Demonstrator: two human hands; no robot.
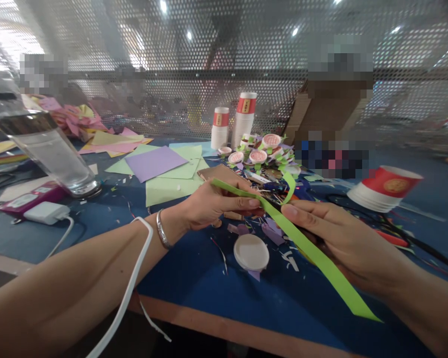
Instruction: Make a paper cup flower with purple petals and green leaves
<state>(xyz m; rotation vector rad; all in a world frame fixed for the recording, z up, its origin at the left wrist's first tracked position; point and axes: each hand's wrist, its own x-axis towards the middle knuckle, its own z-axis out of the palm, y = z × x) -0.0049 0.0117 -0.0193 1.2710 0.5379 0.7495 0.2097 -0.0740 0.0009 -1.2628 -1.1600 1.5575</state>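
A long bright-green paper strip [309,243] runs slantwise between my hands, its pointed free end hanging toward the table's front edge. My left hand [212,204] is closed on the strip's upper part, thumb along it. My right hand [321,223] pinches it near the middle, fingertips close to the left ones. A short curled green piece [291,188] stands up beside the right fingertips; whether it joins the strip I cannot tell. Below the hands lies a white round lid [251,252] on the blue table, with purple paper scraps [272,231] around it.
Stacked paper cups [243,122] stand behind a heap of round lids with green paper [258,156]. Coloured sheets [157,163] lie left of centre. A water bottle [56,154] and purple box [33,199] are at left; a tilted red-white cup [386,189] is at right. A white cable [134,278] crosses my left forearm.
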